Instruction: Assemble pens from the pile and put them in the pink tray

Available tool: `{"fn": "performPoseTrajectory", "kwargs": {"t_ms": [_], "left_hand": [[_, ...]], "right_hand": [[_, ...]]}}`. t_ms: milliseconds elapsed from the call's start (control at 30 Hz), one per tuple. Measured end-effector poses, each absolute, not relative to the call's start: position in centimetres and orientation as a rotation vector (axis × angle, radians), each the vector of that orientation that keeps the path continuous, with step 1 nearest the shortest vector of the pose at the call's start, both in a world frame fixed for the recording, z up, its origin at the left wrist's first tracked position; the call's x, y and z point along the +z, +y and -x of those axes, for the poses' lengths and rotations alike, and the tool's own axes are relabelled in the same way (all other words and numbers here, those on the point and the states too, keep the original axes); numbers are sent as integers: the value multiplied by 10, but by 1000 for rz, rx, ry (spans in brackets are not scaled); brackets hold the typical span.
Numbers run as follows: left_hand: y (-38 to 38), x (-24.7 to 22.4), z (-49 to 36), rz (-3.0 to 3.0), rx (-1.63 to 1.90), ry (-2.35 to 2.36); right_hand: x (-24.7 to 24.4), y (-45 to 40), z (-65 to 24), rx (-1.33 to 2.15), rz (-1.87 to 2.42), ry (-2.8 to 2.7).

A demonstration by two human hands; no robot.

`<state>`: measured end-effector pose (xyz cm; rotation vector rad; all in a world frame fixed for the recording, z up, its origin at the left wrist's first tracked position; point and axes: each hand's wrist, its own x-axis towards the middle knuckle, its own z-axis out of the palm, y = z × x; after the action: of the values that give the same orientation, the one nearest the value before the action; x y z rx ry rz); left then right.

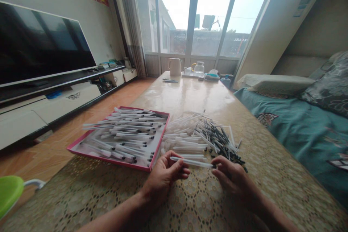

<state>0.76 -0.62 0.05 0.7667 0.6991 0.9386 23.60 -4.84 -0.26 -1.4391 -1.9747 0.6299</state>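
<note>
My left hand [163,178] and my right hand [233,179] hover over a lace-patterned table cover [190,203]. Between them lies a clear plastic pen barrel [191,162], its near end pinched in my left fingers. The dark tip end sits in my right fingertips. Just beyond my hands is a loose heap of clear pen barrels [185,141] and black-tipped pen refills [220,143]. To the left, a pink-rimmed tray [160,137] holds many assembled white pens in rows, all lying flat.
The table runs away to a glossy far end holding a white jug [174,67], a glass teapot [199,69] and small items. A teal bed or sofa [293,137] with pillows lines the right side. A low TV cabinet [62,101] stands left, beyond a wooden floor. A green-and-white object [9,195] intrudes at lower left.
</note>
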Motion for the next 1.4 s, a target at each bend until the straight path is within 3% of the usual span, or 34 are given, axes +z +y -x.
{"fn": "performPoseTrajectory", "kwargs": {"t_ms": [333,567,1000,1233,1400], "left_hand": [[-6,0,-7,-769,947,720],[-4,-1,-7,-706,965,767],[-4,1,-7,-726,955,747],[-5,7,-5,-639,975,776],[-5,9,-5,-581,1001,803]], "right_hand": [[3,-50,-239,696,1446,-1962],[-1,-43,-258,436,1656,-1903],[3,-48,-237,631,1418,-1952],[5,-46,-279,674,1471,-1410],[-5,-38,-297,488,1447,-939]]}}
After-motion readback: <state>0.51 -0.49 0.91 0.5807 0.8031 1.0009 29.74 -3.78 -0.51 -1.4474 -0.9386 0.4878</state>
